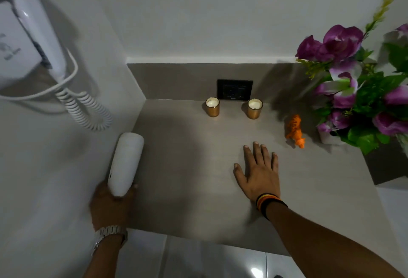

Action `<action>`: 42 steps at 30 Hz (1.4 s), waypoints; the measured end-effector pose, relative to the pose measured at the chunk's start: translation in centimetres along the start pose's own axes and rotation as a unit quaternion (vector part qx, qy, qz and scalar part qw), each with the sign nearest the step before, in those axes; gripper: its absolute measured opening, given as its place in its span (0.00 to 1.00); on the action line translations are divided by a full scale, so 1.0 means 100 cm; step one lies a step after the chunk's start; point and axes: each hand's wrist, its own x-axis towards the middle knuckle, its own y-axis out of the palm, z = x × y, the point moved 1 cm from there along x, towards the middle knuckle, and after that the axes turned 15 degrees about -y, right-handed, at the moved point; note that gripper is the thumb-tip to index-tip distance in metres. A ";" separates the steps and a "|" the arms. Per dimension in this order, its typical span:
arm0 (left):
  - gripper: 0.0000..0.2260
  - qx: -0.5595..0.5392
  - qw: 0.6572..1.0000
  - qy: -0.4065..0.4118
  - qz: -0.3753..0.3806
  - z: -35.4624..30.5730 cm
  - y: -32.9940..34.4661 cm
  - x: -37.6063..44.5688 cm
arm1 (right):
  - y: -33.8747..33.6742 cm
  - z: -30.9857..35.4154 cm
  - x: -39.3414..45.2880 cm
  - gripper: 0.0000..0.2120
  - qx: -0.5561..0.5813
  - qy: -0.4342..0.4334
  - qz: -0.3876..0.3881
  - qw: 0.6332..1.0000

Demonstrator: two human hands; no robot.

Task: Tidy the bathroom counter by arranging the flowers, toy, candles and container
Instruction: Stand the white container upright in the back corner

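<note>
Container (127, 164), white and cylindrical, sits at the left edge of the table (187, 189), hard by the left wall. Long axis runs away from the person, tilted a little to the right at its far, rounded end; whether it lies flat or is lifted off the surface cannot be told. Near end is held by the left hand (112, 206), fingers wrapped around it, one fingertip showing on the right side. Watch on that wrist.

Right hand (259, 172) lies open and flat, palm down on the table, fingers spread and pointing toward the back wall. It holds nothing. Dark bands on the wrist.

Two candles in gold glasses stand upright at the back: left candle (212, 107) and right candle (255, 108), apart from each other, flanking a dark wall socket (235, 89). Toy (295, 130), an orange animal, stands ahead and to the right of the open hand, just beside the flowers (362, 87), purple blooms in a white pot at the table's right end.

Judgement: the container is well apart from the other items, which all lie to its right and farther back. Left hand already has it, so any placing near the candles means carrying it forward and rightward. Right hand is the nearer one to toy and flowers.
</note>
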 end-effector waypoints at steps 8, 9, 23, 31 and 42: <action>0.33 -0.139 0.987 -0.035 -0.079 -0.033 0.007 -0.010 | 0.001 -0.001 0.004 0.35 0.005 -0.006 0.005 1.000; 0.34 -0.156 0.983 -0.019 -0.097 -0.041 0.009 -0.007 | 0.002 -0.001 0.004 0.35 0.006 -0.006 0.005 1.000; 0.40 -0.296 0.951 0.016 -0.086 -0.214 0.058 0.035 | 0.005 -0.003 0.007 0.35 0.006 -0.003 0.003 1.000; 0.41 -0.232 0.968 0.050 -0.081 -0.257 0.074 0.093 | 0.006 -0.004 0.008 0.35 0.004 0.002 0.012 1.000; 0.50 -0.242 0.965 -0.100 -0.018 -0.209 0.137 0.071 | 0.007 -0.003 0.008 0.36 0.012 0.006 0.013 1.000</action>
